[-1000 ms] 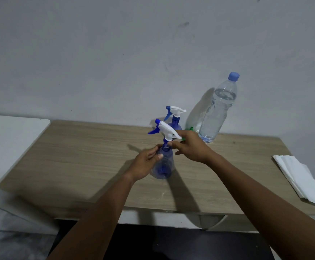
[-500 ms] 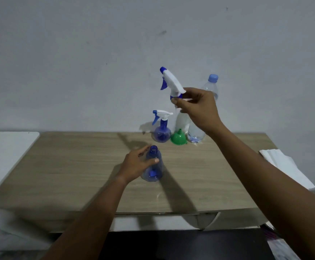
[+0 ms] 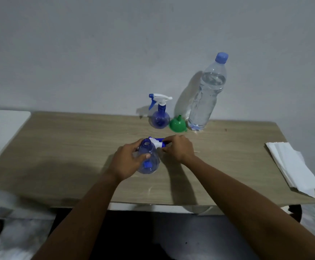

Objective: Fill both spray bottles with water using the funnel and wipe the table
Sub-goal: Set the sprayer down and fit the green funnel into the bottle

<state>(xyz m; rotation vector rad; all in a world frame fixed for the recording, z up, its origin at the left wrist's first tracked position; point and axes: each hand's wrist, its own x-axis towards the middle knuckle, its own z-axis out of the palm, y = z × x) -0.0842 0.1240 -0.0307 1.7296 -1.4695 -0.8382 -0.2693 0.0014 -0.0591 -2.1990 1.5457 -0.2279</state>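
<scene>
My left hand grips a small blue spray bottle standing mid-table, its neck open with no top on it. Just behind the bottle, my right hand holds the removed white-and-blue spray head down at the table surface. A second blue spray bottle with its trigger head on stands at the back by the wall. Next to it sits a green funnel, mouth down, and a tall clear water bottle with a blue cap.
A stack of white paper towels lies at the right end of the wooden table. A white surface adjoins the table on the left. The wall rises directly behind the back edge.
My right hand unscrewed the spray head, lifted it high off the bottle, then brought it down to the table behind the bottle. My left hand stayed on the bottle.
</scene>
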